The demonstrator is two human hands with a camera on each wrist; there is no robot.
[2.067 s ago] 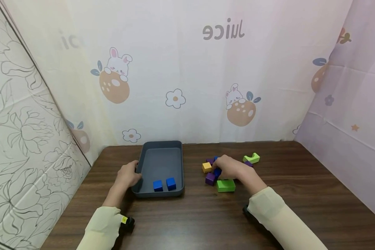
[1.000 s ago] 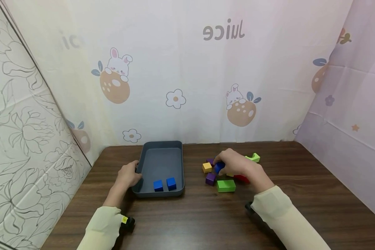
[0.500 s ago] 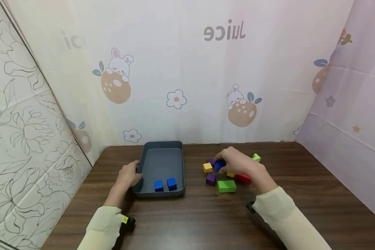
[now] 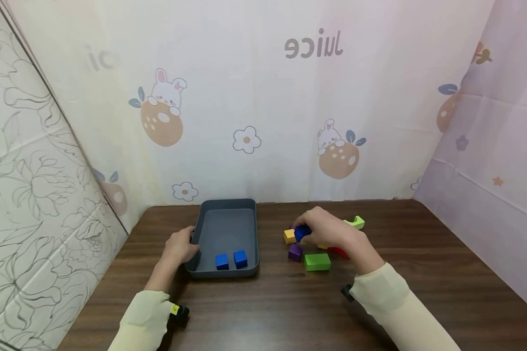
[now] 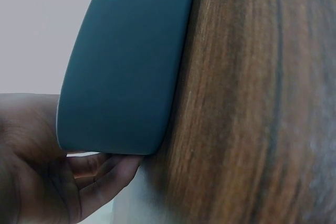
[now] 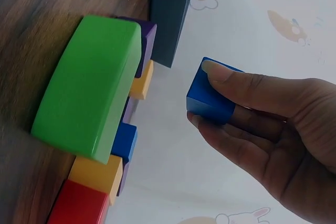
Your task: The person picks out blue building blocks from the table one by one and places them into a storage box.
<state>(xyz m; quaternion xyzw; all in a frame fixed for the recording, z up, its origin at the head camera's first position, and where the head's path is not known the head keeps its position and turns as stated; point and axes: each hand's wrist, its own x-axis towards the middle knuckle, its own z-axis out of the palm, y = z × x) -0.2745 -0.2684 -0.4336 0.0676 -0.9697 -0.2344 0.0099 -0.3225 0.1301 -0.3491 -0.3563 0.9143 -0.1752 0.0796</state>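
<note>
In the head view, my left hand (image 4: 181, 247) holds the left side of a grey tray (image 4: 228, 274), thumb at the rim. The left wrist view has fingers against the outside of the tray wall (image 5: 121, 77). Two blue blocks (image 4: 221, 262) sit in the tray near its front. My right hand (image 4: 329, 229) pinches another blue block (image 6: 210, 93) between thumb and fingers, raised off the table in the right wrist view. Around it lie a yellow cube (image 4: 289, 237), a purple cube (image 4: 295, 252) and a green block (image 4: 317, 262). Another blue block (image 6: 125, 141) shows among the pile.
A red block (image 6: 79, 205) and a yellow one (image 6: 97, 174) lie beside the green block. Behind the right hand is a light green curved block (image 4: 356, 222), partly hidden. The wooden table (image 4: 263, 312) ends at a printed curtain (image 4: 281, 165).
My right hand has lifted a blue block out of the pile and lately shifted slightly left with it. Red and yellow blocks came into view below. My left hand stays on the tray.
</note>
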